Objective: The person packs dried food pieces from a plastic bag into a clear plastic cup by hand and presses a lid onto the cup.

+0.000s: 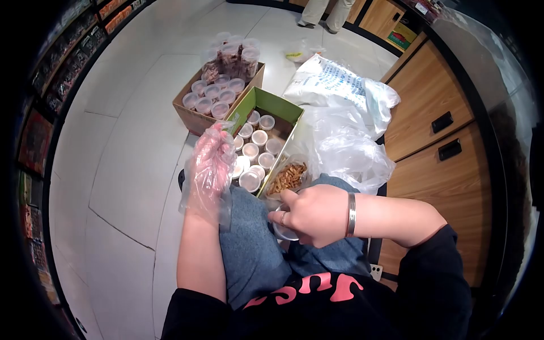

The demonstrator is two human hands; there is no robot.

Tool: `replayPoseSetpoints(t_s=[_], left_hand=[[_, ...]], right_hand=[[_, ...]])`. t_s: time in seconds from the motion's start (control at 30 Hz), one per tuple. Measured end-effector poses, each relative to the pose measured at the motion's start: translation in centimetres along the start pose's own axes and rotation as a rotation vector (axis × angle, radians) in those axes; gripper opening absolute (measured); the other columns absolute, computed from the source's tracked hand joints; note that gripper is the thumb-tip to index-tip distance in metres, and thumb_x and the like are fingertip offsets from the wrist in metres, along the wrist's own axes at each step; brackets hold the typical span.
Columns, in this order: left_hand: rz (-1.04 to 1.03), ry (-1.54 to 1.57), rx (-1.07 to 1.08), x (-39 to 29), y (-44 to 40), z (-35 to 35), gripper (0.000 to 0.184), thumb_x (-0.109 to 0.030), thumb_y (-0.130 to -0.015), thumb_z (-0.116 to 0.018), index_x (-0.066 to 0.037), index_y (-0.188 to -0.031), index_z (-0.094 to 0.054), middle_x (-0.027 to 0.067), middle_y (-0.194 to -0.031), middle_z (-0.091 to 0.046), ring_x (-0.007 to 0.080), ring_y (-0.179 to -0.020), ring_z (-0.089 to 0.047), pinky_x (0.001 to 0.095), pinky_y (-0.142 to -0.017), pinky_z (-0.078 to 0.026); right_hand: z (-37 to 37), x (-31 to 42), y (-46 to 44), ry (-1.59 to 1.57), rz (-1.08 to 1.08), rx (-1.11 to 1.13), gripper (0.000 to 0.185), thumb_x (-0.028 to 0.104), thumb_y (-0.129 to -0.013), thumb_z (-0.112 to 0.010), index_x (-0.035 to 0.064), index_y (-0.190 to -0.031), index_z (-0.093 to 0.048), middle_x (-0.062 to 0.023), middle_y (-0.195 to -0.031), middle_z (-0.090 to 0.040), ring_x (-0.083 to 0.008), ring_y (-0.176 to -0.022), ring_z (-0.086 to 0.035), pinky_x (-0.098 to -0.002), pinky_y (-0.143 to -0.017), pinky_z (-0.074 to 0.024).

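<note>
My left hand (212, 161), in a loose clear plastic glove, is raised beside the green box (292, 107). Its fingers look pressed together; what they hold, if anything, is hidden. My right hand (314, 215), bare with a ring and a silver bracelet, is closed on the rim of a clear plastic cup (285, 231) above my lap. Just beyond it, a clear container of brown dried strips (288, 178) rests against the green box. Inside that box stand several lidded tubs (250, 151).
A cardboard box (190, 119) holds stacked lidded tubs. White sacks and clear plastic bags (351, 147) lie to the right, beside wooden cabinets (436, 153). Shelves (42, 113) line the left. A person's legs (326, 12) stand at the back.
</note>
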State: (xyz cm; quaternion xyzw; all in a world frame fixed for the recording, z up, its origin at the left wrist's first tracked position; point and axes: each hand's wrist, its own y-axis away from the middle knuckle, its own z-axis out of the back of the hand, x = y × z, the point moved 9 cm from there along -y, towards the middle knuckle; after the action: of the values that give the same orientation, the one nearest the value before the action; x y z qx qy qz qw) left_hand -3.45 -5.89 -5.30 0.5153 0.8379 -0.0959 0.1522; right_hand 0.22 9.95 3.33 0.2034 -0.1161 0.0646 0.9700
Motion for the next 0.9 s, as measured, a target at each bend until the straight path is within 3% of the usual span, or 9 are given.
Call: replayPoseSetpoints(t_s=[0.07, 0.23, 0.33, 0.4, 0.5, 0.53, 0.63, 0.8, 0.9], left_hand=[[-0.022, -0.005, -0.086, -0.1, -0.1, 0.8, 0.018, -0.009, -0.086, -0.05, 0.0, -0.102, -0.051, 0.0091, -0.083, -0.057, 0.0156, -0.076, -0.058, 0.0226, -0.062, -0.051], [-0.015, 0.016, -0.048, 0.1, 0.0, 0.4, 0.018, -0.008, -0.086, -0.05, 0.0, -0.101, -0.052, 0.0094, -0.083, -0.057, 0.0158, -0.077, -0.058, 0.0223, -0.063, -0.051], [-0.017, 0.029, -0.051, 0.4, -0.2, 0.6, 0.018, -0.008, -0.086, -0.05, 0.001, -0.101, -0.051, 0.0096, -0.084, -0.057, 0.016, -0.076, -0.058, 0.0227, -0.063, -0.051], [-0.023, 0.03, -0.044, 0.4, -0.2, 0.6, 0.018, -0.007, -0.086, -0.05, 0.001, -0.102, -0.051, 0.0096, -0.084, -0.057, 0.016, -0.076, -0.058, 0.0229, -0.062, -0.051], [-0.035, -0.025, -0.106, 0.2, -0.2, 1.2, 0.019, -0.007, -0.086, -0.049, 0.001, -0.103, -0.05, 0.0094, -0.084, -0.057, 0.0158, -0.076, -0.057, 0.023, -0.062, -0.051], [-0.021, -0.021, -0.096, 0.2, -0.2, 1.3, 0.02, -0.007, -0.086, -0.049, 0.001, -0.104, -0.049, 0.0091, -0.084, -0.057, 0.0155, -0.076, -0.057, 0.023, -0.062, -0.051], [-0.026, -0.034, -0.097, -0.1, 0.0, 1.1, 0.021, -0.008, -0.086, -0.05, 0.001, -0.104, -0.048, 0.0085, -0.083, -0.056, 0.015, -0.076, -0.057, 0.023, -0.061, -0.051], [0.009, 0.006, -0.054, 0.3, -0.1, 0.2, 0.022, -0.008, -0.085, -0.051, 0.001, -0.105, -0.048, 0.0079, -0.083, -0.056, 0.0143, -0.075, -0.056, 0.0225, -0.061, -0.05], [0.013, -0.016, -0.149, 0.8, -0.5, 1.5, 0.024, -0.007, -0.085, -0.051, 0.001, -0.106, -0.047, 0.0078, -0.083, -0.055, 0.0137, -0.073, -0.055, 0.0225, -0.06, -0.049]], right_hand=[[0.3, 0.0, -0.1, 0.026, -0.032, -0.101, 0.049, 0.028, -0.06, -0.065, -0.001, -0.098, -0.052, -0.0143, -0.074, -0.05, -0.0259, -0.05, -0.055, -0.0359, -0.047, -0.0475], [-0.9, -0.7, -0.8, 0.074, -0.136, -0.303, 0.047, 0.04, -0.065, -0.061, -0.0022, -0.083, -0.049, -0.0141, -0.067, -0.051, -0.0256, -0.051, -0.055, -0.0355, -0.044, -0.0464], [-0.8, -2.0, -1.3, 0.028, -0.308, -0.272, 0.048, 0.043, -0.067, -0.059, -0.002, -0.083, -0.05, -0.0153, -0.069, -0.053, -0.0268, -0.05, -0.055, -0.036, -0.043, -0.0456], [-2.4, -3.6, -1.3, -0.085, -0.511, 0.0, 0.053, 0.045, -0.07, -0.057, -0.0015, -0.093, -0.051, -0.0166, -0.072, -0.054, -0.0281, -0.054, -0.056, -0.0363, -0.047, -0.0463], [-1.4, -2.5, -0.7, 0.016, -0.338, -0.074, 0.055, 0.044, -0.072, -0.056, 0.0028, -0.107, -0.049, -0.0159, -0.081, -0.053, -0.0281, -0.067, -0.057, -0.0357, -0.054, -0.0479], [-1.0, -1.4, -0.5, 0.077, -0.152, -0.161, 0.055, 0.038, -0.071, -0.059, 0.0095, -0.116, -0.046, -0.0143, -0.09, -0.048, -0.0273, -0.078, -0.054, -0.0349, -0.06, -0.0486], [-1.5, -1.0, 0.0, 0.04, 0.003, -0.05, 0.057, 0.033, -0.067, -0.062, 0.0119, -0.117, -0.045, -0.0123, -0.094, -0.044, -0.0264, -0.083, -0.052, -0.0354, -0.061, -0.049], [-1.2, -0.9, 0.1, 0.007, -0.06, -0.149, 0.053, 0.033, -0.066, -0.064, 0.0061, -0.11, -0.049, -0.0164, -0.089, -0.048, -0.0273, -0.067, -0.058, -0.0352, -0.055, -0.0494], [-0.8, -3.9, 0.7, 0.018, -0.369, -0.344, 0.057, 0.048, -0.07, -0.059, 0.0017, -0.102, -0.049, -0.0173, -0.074, -0.048, -0.0293, -0.049, -0.056, -0.0369, -0.046, -0.0475]])
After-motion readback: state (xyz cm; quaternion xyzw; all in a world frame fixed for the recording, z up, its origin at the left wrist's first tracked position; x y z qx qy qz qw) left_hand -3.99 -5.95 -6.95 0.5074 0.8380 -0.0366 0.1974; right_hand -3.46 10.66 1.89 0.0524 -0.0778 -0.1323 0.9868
